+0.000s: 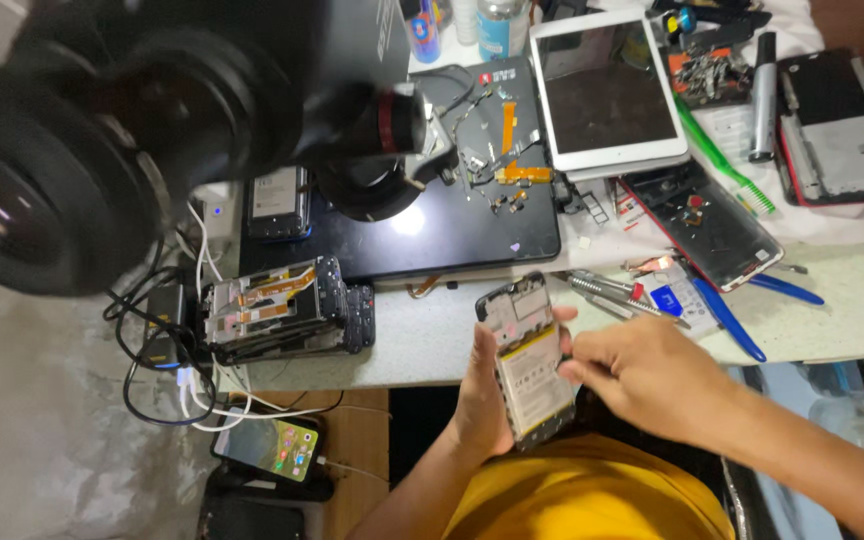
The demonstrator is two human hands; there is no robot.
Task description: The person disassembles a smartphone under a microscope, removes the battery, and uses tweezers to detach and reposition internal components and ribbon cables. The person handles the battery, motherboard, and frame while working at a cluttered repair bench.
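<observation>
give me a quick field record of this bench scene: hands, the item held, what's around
left hand: cradles the opened black smartphone with a yellow-labelled battery from below
right hand: fingertips on the phone's right edge
behind: white tablet, dark work mat strewn with orange flex cables
left: stack of stripped phone frames
right: blue-handled tools

We see a glossy black glass mat (pixel 452 235), a white plastic-framed tablet (pixel 607 90), and matt pale stone tabletop (pixel 422 340).

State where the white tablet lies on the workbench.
In the head view, the white tablet lies face up at the top right of centre, beside the black mat.
</observation>
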